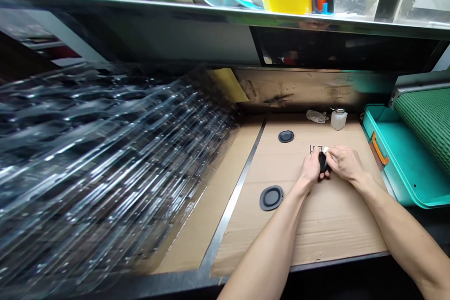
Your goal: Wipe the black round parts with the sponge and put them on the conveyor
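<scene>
Looking in through the head camera, I find a black disc (322, 161) gripped in the person's left hand (311, 168), its fingers curled around the disc so that much of it is hidden. The right hand (346, 163) is closed too, pinching a small white scrap (326, 150) against the top of the disc. From here I can't tell if the scrap is cloth or paper.

Both hands sit over the right half of a cardboard sheet (298, 229), nearer its far edge than its near edge. Some printed marks (315, 149) show just beyond the left hand. Two more black discs lie flat on the cardboard: a smaller-looking one (286, 136) near the far edge and another (271, 198) near the left edge, just beside the left hand's wrist.

A white plastic bottle (339, 119) stands at the far right corner, with a crumpled clear bag (316, 116) beside it. Past the right edge sits a teal tray (397, 161) with an orange handle (379, 147). A metal strip (232, 192) runs along the left edge, and beyond it lies a tall stack of clear plastic trays (98, 164).
</scene>
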`<state>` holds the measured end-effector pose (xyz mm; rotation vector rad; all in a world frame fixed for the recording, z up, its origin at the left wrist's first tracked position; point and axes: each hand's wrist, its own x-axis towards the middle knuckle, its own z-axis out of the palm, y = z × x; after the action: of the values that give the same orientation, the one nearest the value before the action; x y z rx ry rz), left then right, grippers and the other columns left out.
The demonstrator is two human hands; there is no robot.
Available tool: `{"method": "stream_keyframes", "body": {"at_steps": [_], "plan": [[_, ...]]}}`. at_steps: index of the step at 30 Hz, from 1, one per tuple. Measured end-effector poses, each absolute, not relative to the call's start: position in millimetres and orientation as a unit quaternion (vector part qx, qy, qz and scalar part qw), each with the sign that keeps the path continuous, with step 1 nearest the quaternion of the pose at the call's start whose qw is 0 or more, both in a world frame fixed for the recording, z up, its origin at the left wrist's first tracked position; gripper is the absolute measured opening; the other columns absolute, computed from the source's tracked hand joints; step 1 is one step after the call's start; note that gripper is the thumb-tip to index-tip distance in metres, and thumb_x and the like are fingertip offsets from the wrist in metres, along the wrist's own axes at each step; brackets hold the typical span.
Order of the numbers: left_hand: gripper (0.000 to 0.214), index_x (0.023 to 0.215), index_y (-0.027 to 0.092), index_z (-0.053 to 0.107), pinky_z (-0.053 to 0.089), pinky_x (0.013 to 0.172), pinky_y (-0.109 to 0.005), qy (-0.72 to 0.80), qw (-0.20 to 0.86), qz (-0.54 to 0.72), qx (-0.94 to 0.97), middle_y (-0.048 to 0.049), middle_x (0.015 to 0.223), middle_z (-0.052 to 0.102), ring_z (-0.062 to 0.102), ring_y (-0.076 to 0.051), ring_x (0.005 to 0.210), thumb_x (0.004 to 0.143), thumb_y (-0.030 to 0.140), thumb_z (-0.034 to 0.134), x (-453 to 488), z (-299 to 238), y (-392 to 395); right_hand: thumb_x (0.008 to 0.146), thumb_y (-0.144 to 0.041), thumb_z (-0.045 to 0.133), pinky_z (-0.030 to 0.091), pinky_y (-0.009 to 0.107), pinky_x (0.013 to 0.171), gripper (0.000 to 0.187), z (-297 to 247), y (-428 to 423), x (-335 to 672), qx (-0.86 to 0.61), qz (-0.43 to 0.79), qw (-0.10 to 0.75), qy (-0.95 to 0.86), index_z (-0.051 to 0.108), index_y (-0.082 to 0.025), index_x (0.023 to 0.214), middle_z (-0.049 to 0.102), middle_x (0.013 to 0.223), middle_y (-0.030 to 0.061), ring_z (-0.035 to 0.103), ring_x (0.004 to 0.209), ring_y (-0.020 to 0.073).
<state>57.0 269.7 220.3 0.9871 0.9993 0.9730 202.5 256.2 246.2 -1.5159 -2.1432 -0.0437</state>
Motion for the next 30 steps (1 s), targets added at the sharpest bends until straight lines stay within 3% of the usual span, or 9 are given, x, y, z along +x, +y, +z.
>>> {"method": "stream_keyframes", "body": {"at_steps": [6,9,13,18,24,30], "plan": [[0.053,0.095,0.008,0.062,0.033,0.039,-0.023,0.336,0.806,0.448,0.191,-0.0141,0.075,0.068,0.056,-0.015,0.047,0.101,0.043,0.022,44,234,277,0.101,-0.034,0.043,0.041,0.028,0.071,0.035,254,257,205,-0.579,0.027,0.395,-0.713,0.070,-0.020,0.083,0.065,0.079,0.0055,0.058,0.076,0.0179],[0.047,0.095,0.010,0.062,0.035,0.041,-0.024,0.303,0.816,0.458,0.180,-0.0121,0.074,0.066,0.056,-0.016,0.049,0.099,0.038,0.026,45,233,277,0.100,-0.030,0.040,0.045,0.030,0.076,0.034,253,254,200,-0.554,0.057,0.388,-0.734,0.070,-0.020,0.087,0.066,0.083,0.0069,0.060,0.082,0.0201],[0.039,0.090,0.014,0.063,0.038,0.044,-0.025,0.247,0.824,0.469,0.198,-0.0082,0.074,0.065,0.056,-0.016,0.054,0.096,0.034,0.030,49,229,280,0.095,-0.034,0.052,0.050,0.031,0.075,0.026,244,254,194,-0.543,0.092,0.396,-0.734,0.067,-0.019,0.109,0.071,0.094,0.0073,0.064,0.081,0.0204],[0.033,0.089,0.015,0.066,0.042,0.051,-0.024,0.291,0.786,0.506,0.203,-0.0061,0.074,0.066,0.059,-0.016,0.061,0.096,0.034,0.039,66,224,277,0.094,-0.037,0.058,0.050,0.030,0.071,0.022,237,253,191,-0.536,0.050,0.412,-0.735,0.071,-0.020,0.093,0.070,0.087,0.0055,0.064,0.075,0.0182],[0.030,0.082,0.013,0.070,0.051,0.085,-0.031,0.273,0.747,0.585,0.160,-0.0076,0.079,0.071,0.068,-0.020,0.084,0.089,0.039,0.055,97,221,270,0.099,-0.043,0.052,0.050,0.033,0.074,0.031,225,247,192,-0.508,-0.109,0.431,-0.738,0.074,-0.021,0.099,0.071,0.091,0.0074,0.066,0.085,0.0224],[0.036,0.077,0.014,0.066,0.050,0.082,-0.035,0.266,0.738,0.612,0.100,-0.0084,0.070,0.064,0.065,-0.022,0.073,0.085,0.048,0.056,89,218,289,0.097,-0.037,0.044,0.053,0.043,0.086,0.033,206,268,197,-0.372,-0.093,0.392,-0.836,0.070,-0.022,0.111,0.071,0.100,0.0107,0.067,0.103,0.0294]]}}
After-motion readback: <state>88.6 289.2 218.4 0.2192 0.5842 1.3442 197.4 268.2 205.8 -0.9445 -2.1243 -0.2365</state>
